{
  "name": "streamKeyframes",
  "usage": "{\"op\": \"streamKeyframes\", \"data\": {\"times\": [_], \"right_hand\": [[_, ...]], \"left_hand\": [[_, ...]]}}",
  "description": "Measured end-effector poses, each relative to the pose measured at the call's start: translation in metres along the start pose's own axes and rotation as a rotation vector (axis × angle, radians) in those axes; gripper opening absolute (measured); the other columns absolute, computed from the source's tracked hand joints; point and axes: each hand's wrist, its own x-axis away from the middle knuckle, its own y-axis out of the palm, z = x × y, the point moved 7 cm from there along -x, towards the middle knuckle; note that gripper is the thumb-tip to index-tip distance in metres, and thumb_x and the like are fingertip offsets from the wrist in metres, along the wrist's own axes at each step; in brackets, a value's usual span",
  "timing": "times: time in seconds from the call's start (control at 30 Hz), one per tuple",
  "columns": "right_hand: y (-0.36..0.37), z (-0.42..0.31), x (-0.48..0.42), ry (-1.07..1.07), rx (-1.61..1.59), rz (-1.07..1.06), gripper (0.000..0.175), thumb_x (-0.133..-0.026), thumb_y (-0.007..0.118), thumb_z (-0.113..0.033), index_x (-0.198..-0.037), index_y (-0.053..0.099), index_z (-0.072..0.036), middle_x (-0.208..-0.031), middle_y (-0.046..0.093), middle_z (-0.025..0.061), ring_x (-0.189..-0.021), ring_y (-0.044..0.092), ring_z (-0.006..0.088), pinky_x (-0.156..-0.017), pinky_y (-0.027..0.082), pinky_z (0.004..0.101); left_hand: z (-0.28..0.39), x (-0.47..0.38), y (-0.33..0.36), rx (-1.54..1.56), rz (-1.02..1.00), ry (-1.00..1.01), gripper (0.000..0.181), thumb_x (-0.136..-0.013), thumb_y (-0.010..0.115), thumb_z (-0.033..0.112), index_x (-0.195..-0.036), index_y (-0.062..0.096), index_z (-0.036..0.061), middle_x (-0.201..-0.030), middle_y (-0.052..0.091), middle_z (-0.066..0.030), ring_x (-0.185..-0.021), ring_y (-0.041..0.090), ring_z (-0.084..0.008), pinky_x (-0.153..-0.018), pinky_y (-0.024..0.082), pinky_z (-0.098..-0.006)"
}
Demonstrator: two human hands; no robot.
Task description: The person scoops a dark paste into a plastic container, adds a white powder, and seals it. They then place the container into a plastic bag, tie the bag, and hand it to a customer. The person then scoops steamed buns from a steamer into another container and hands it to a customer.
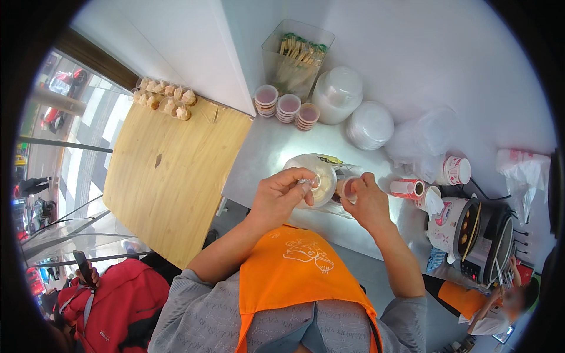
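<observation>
My left hand pinches a small bit of clear plastic between thumb and fingers; what it belongs to is hard to tell. Just beyond those fingertips sits a round tub with a clear lid and pale contents. My right hand grips a small sauce cup with a pinkish top, to the right of the tub. Under and around both lies a thin clear plastic bag, and a yellow-green packet shows behind the tub. My fingers partly cover the tub and the cup.
Stacked sauce cups, a bin of wrapped chopsticks and clear lids line the steel counter. Cookers stand right. Filled cups top the wooden table. Another person works at right; someone in red holds a phone.
</observation>
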Motion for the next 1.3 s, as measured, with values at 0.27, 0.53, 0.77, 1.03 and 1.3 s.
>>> {"op": "streamKeyframes", "data": {"times": [0.27, 0.53, 0.77, 1.03, 1.3], "right_hand": [[-0.002, -0.002, -0.002, 0.030, 0.010, -0.070, 0.040, -0.078, 0.081, -0.024, -0.105, 0.061, -0.003, -0.128, 0.055, 0.0179, -0.100, 0.064, 0.0366, -0.081, 0.055, 0.0436], [-0.020, 0.037, 0.044, 0.282, 0.014, 0.196, 0.058, -0.082, 0.076, -0.024, -0.130, 0.054, 0.000, -0.131, 0.056, 0.0244, -0.116, 0.057, 0.0408, -0.093, 0.049, 0.0465], [-0.012, 0.076, 0.057, 0.311, -0.270, 0.154, 0.028, -0.092, 0.055, -0.009, -0.117, 0.065, -0.002, -0.091, 0.070, 0.0163, -0.084, 0.067, 0.0362, -0.078, 0.053, 0.0451], [-0.070, 0.018, 0.058, -0.075, 0.043, 0.570, 0.028, -0.081, 0.067, 0.000, -0.108, 0.064, -0.005, -0.103, 0.067, 0.0134, -0.091, 0.065, 0.0322, -0.078, 0.052, 0.0427], [0.003, -0.016, 0.011, -0.193, 0.107, 0.063, 0.053, -0.075, 0.080, -0.018, -0.119, 0.054, -0.003, -0.140, 0.047, 0.0192, -0.125, 0.050, 0.0354, -0.087, 0.048, 0.0461]], "left_hand": [[-0.003, -0.001, 0.001, -0.003, -0.006, -0.023, 0.018, -0.097, 0.055, 0.001, -0.112, 0.065, 0.0005, -0.099, 0.067, -0.0046, -0.077, 0.064, -0.0104, -0.071, 0.049, -0.0248], [0.000, 0.000, 0.002, -0.019, -0.029, -0.034, 0.019, -0.097, 0.055, 0.000, -0.112, 0.065, 0.0007, -0.099, 0.066, -0.0036, -0.077, 0.063, -0.0103, -0.071, 0.047, -0.0244], [0.005, -0.005, 0.005, -0.099, -0.046, -0.018, 0.020, -0.096, 0.056, -0.001, -0.114, 0.065, -0.0002, -0.099, 0.067, -0.0038, -0.078, 0.063, -0.0101, -0.070, 0.049, -0.0238], [0.005, -0.007, 0.004, -0.101, -0.035, -0.026, 0.020, -0.096, 0.056, -0.001, -0.113, 0.066, 0.0000, -0.099, 0.068, -0.0037, -0.078, 0.064, -0.0098, -0.070, 0.049, -0.0233], [-0.002, -0.004, 0.003, -0.118, -0.021, -0.044, 0.019, -0.096, 0.056, 0.001, -0.113, 0.066, 0.0000, -0.098, 0.067, -0.0028, -0.077, 0.063, -0.0091, -0.068, 0.047, -0.0227]]}}
